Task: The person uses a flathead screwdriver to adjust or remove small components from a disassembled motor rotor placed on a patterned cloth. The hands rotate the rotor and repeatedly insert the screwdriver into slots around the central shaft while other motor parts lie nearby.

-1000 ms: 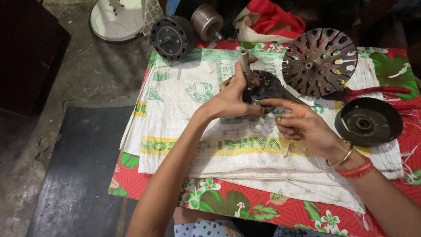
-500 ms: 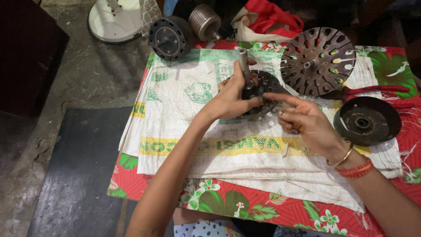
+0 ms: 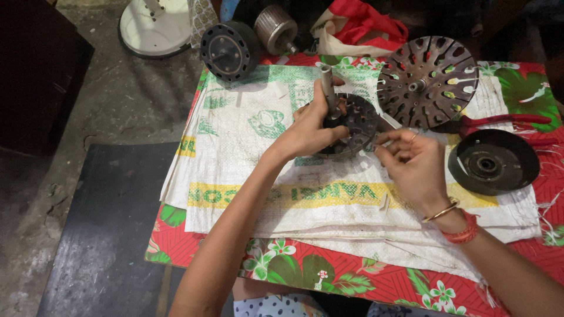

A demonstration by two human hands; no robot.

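Up and to the left of the left hand (image 3: 306,132), well apart, a round black motor part (image 3: 226,50) lies at the sack's edge. The left hand is clamped on a dark slotted stator core (image 3: 352,124), thumb up along its metal shaft (image 3: 328,91). Just right of the core, the right hand (image 3: 414,166) has its fingers pinched together against the core's rim; what they pinch is too small to tell. Above that hand lies a slotted metal disc (image 3: 427,80); to its right, a black round cover (image 3: 493,162).

Dark slotted motor core (image 3: 352,124), shaft upright
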